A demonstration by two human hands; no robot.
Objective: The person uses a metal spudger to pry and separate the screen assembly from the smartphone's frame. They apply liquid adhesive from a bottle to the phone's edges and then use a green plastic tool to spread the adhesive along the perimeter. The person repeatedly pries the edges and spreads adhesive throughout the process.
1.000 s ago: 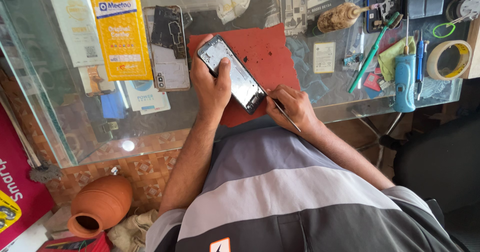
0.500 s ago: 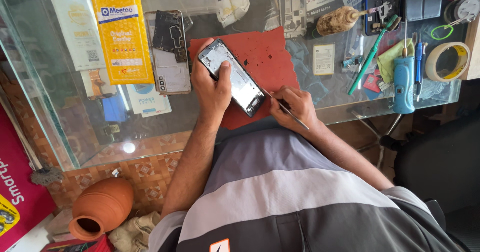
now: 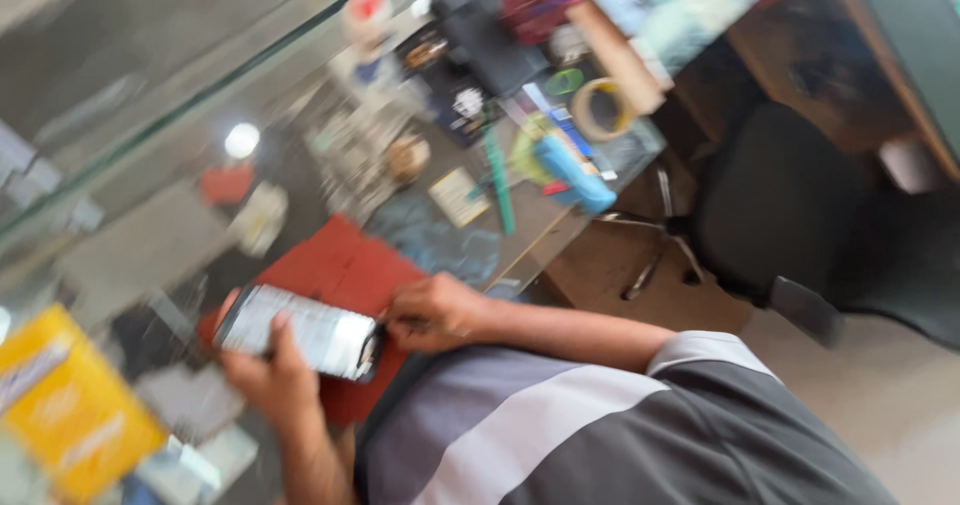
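phone (image 3: 305,333) | dark frame, pale glossy screen | blurred | left hand (image 3: 272,383) grips

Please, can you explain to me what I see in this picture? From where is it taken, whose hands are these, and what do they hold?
The picture comes from a camera on a person's head, looking down; it is blurred. There is no machine, only two bare hands. The left hand holds a smartphone over a red mat on a glass counter. The right hand rests at the phone's end; whether it holds something is too blurred to tell. Farther away lie a tape roll, a blue tool and a yellow packet. A black chair stands beside the counter.
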